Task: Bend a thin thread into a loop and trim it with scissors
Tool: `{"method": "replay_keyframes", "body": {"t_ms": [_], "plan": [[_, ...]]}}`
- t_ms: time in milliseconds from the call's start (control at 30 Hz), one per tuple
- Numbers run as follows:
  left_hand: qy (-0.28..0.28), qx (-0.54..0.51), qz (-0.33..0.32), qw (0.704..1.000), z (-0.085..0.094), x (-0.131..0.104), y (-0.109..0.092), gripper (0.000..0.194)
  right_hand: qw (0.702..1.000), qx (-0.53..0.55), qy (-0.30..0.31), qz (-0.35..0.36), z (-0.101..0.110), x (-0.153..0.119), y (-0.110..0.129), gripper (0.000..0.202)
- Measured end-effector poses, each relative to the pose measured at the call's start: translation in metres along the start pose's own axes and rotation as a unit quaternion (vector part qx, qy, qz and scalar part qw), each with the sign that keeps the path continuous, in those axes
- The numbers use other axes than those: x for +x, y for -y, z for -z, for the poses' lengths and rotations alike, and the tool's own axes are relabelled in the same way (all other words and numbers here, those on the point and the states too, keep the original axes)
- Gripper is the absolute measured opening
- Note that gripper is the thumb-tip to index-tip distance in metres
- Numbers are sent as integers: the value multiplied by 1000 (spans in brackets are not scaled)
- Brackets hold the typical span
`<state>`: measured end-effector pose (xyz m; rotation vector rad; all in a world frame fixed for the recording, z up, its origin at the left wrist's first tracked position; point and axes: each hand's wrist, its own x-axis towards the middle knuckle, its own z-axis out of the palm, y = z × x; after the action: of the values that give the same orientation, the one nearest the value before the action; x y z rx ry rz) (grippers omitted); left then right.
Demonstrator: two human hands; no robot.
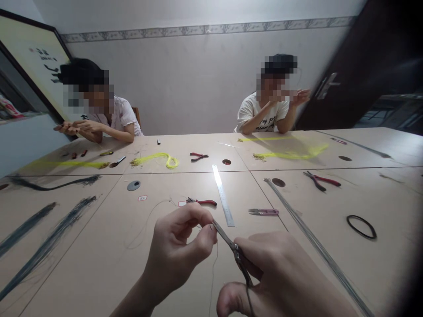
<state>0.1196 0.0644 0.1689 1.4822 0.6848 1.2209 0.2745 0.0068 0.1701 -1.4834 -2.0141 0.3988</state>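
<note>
Thumb and forefinger of my left hand (185, 240) are pinched on a thin line (213, 273), one end of which hangs down below the fingers. A longer loop of the line appears to curve away to the left over the table. My right hand (274, 264) grips a pair of small metal scissors (235, 248), whose tips meet the left fingertips. Whether the blades are closed on the line is too small to tell. Just beyond the left hand lie red-handled pliers (206, 202), partly hidden by it, and a steel ruler (223, 196).
Thread snips (263, 212), more pliers (322, 180) and a black ring (361, 226) lie to the right, beside a long grey strand bundle (310, 233). Dark bundles (56, 237) are at left. Yellow bundles (155, 158) lie farther back, where two people (124, 116) sit across the table.
</note>
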Motion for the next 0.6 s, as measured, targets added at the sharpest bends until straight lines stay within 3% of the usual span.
{"method": "replay_keyframes", "body": {"t_ms": [333,600], "plan": [[-3,17,-4,1000,1,0,0,20,996,-49,-59,51,0,1,2,66],[-12,76,-22,997,3,1,0,15,997,-70,12,-5,-5,0,-5,43]]}}
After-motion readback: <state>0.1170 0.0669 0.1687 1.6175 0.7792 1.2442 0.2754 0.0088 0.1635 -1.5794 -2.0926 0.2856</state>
